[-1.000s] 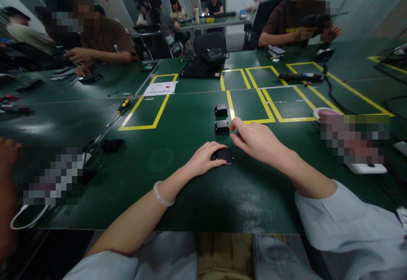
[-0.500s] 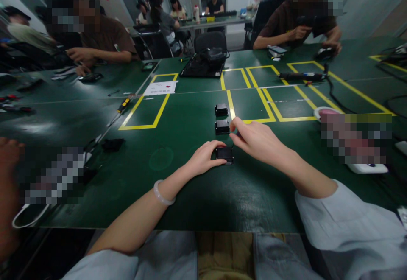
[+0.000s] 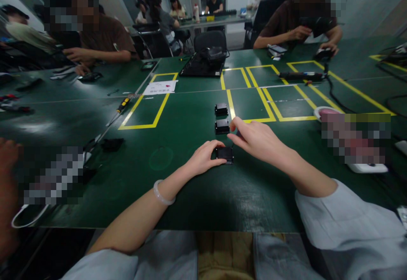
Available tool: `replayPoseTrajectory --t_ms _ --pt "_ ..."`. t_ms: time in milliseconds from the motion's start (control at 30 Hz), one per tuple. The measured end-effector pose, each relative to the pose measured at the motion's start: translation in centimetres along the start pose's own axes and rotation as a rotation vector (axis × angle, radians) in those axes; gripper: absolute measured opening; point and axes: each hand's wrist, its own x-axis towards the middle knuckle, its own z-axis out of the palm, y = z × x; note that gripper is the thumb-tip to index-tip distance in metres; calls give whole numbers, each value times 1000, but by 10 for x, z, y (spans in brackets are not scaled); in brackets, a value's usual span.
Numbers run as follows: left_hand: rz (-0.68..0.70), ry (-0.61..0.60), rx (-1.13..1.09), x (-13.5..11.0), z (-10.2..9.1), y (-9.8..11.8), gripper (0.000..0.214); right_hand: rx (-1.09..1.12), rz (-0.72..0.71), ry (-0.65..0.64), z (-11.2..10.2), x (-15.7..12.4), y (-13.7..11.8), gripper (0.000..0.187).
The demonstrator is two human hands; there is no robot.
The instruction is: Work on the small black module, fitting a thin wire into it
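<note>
A small black rectangular box (image 3: 224, 155) with tiny silvery bits on its sides rests on the green table (image 3: 190, 199). My left hand (image 3: 203, 157) pinches it from the left, thumb along the near edge and fingers along the far edge. My right hand (image 3: 251, 138) is curled just beyond the box's right far corner, thumb and forefinger close together. A thin dark piece shows below those fingertips, too small to name. Two similar black boxes, a nearer one (image 3: 221, 126) and a farther one (image 3: 221, 109), stand in line beyond, the nearer close to my right fingertips.
Yellow tape outlines mark the table. To the left lie a yellow-and-black screwdriver (image 3: 123, 105), a paper sheet (image 3: 160, 87) and a blurred-out device with a white cable. A black cylindrical tool (image 3: 302, 77) lies at right. Co-workers (image 3: 104, 38) sit across; another person's hand (image 3: 9, 157) is at far left.
The thumb of my right hand has shifted very slightly left, toward the box's corner. My left hand and the boxes stay in place.
</note>
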Motion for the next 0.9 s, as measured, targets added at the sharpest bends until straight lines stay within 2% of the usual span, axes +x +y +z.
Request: replayPoseTrajectory --t_ms 900 --pt "13 -3 63 0 1 1 39 10 -18 8 1 -1 0 21"
